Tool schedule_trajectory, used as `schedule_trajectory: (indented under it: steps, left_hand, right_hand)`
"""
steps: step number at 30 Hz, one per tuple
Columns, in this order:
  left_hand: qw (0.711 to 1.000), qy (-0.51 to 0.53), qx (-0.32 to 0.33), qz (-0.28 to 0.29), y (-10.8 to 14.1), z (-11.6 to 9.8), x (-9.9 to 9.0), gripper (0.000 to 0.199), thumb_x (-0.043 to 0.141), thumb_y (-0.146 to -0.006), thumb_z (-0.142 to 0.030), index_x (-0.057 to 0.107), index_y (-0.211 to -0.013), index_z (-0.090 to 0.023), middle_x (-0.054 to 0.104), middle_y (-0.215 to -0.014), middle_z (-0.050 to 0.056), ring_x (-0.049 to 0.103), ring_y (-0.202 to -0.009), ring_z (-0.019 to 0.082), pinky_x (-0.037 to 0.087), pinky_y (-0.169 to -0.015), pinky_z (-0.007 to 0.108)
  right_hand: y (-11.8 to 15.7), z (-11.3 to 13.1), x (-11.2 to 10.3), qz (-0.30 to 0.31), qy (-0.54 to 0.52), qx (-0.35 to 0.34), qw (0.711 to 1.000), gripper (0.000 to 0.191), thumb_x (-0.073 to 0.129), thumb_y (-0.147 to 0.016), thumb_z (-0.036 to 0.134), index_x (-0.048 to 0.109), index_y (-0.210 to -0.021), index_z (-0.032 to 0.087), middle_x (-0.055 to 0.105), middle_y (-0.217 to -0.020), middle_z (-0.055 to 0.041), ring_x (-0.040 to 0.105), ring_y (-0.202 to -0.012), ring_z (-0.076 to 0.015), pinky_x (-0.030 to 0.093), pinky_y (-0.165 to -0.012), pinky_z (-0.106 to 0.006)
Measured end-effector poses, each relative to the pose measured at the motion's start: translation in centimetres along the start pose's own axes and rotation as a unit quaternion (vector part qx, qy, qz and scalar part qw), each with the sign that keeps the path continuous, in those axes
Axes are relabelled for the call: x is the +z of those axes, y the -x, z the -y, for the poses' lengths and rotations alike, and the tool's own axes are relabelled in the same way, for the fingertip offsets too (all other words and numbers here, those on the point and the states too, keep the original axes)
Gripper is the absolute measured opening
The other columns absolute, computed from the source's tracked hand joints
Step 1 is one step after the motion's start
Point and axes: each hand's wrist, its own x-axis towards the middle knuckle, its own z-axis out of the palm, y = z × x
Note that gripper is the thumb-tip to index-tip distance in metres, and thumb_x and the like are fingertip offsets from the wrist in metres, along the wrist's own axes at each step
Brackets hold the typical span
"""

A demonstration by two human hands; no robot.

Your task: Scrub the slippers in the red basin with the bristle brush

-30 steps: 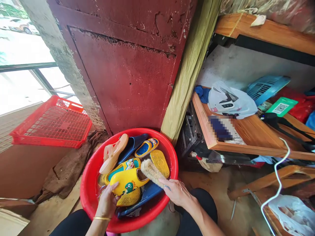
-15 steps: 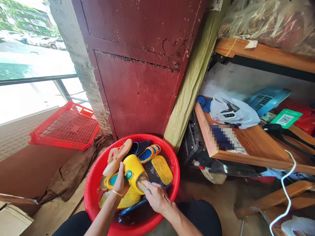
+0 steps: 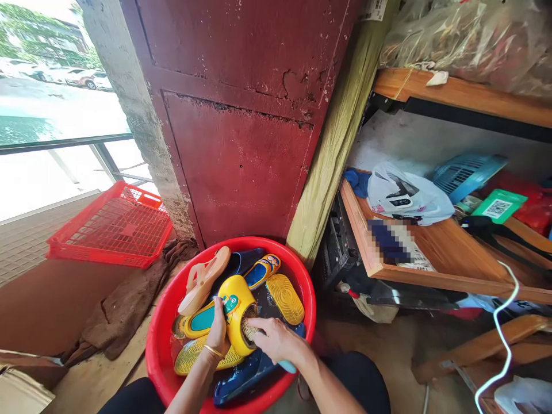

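My left hand point(image 3: 218, 329) grips the side of a yellow slipper point(image 3: 236, 287) with a green cartoon figure, tilted over the red basin point(image 3: 154, 345). In my right hand point(image 3: 276, 340) is a scrub brush point(image 3: 287, 366) with a light blue handle; its bristles are inside the slipper's opening. Around them in the basin's dark water lie a beige-pink sandal point(image 3: 202, 282), a yellow slipper with a teal insole point(image 3: 202, 321), an upturned yellow sole point(image 3: 285, 298), a small blue-and-yellow slipper point(image 3: 262, 270) and a dark blue slipper point(image 3: 245, 376).
A red plastic crate point(image 3: 112, 230) rests on cardboard at the left, beside a brown cloth point(image 3: 114, 313). Behind the basin stands a dark red door point(image 3: 241, 167). At right, a wooden shelf point(image 3: 466, 253) carries a white plastic bag point(image 3: 405, 192) and a blue fan point(image 3: 468, 175).
The held yellow slipper has turned, showing more of its green figure. The brush handle now shows below my right hand. More of the dark blue slipper is visible.
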Motion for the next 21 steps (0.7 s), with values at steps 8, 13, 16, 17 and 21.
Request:
schedule_trajectory:
  steps: [8,13,16,17,21]
  left_hand:
    - [0.986,-0.023,0.141,-0.082,-1.8,-2.6,1.0,0.055,0.047,-0.095,-0.056,0.060,-0.133,-0.019,0.077,-0.108,0.010,0.073,-0.102,0.022,0.057,-0.095,0.035]
    - [0.986,-0.063,0.142,-0.066,-1.1,-1.6,1.6,0.054,0.047,-0.095,-0.057,0.063,-0.129,-0.018,0.076,-0.109,0.010,0.072,-0.106,0.023,0.057,-0.095,0.035]
    - [0.995,-0.068,0.075,-0.024,-0.7,-0.6,1.8,0.057,0.047,-0.092,-0.062,0.067,-0.118,-0.015,0.078,-0.101,0.013,0.074,-0.099,0.025,0.061,-0.087,0.037]
    - [0.995,-0.072,0.063,-0.017,-0.7,-0.5,1.8,0.059,0.047,-0.091,-0.064,0.068,-0.117,-0.015,0.078,-0.099,0.013,0.074,-0.097,0.026,0.061,-0.085,0.038]
    - [0.970,-0.157,0.177,-0.052,-1.8,-1.7,1.7,0.063,0.041,-0.093,-0.064,0.060,-0.129,-0.016,0.075,-0.111,0.014,0.070,-0.108,0.026,0.058,-0.094,0.041]
  right_hand:
    - [4.0,-2.0,-1.4,0.062,0.154,0.056,0.985,0.050,0.048,-0.088,0.022,0.064,-0.133,0.037,0.077,-0.108,-0.0024,0.072,-0.097,-0.0271,0.050,-0.086,-0.036]
    - [1.9,-0.9,-2.0,-0.008,0.086,0.018,0.996,0.049,0.044,-0.093,0.024,0.059,-0.139,0.034,0.074,-0.118,-0.0025,0.070,-0.105,-0.0243,0.049,-0.088,-0.031]
    - [0.1,-0.3,-1.8,-0.042,0.055,0.014,0.997,0.050,0.042,-0.095,0.022,0.056,-0.142,0.027,0.073,-0.120,-0.0047,0.068,-0.109,-0.0235,0.049,-0.092,-0.031]
    - [-0.1,-0.3,-1.7,-0.043,0.048,0.016,0.998,0.050,0.042,-0.095,0.023,0.055,-0.143,0.026,0.072,-0.123,-0.0049,0.067,-0.110,-0.0231,0.048,-0.094,-0.031]
    - [1.4,-1.4,-1.8,0.025,0.061,0.032,0.997,0.050,0.046,-0.092,0.026,0.057,-0.140,0.034,0.070,-0.127,-0.0012,0.067,-0.113,-0.0236,0.048,-0.096,-0.033]
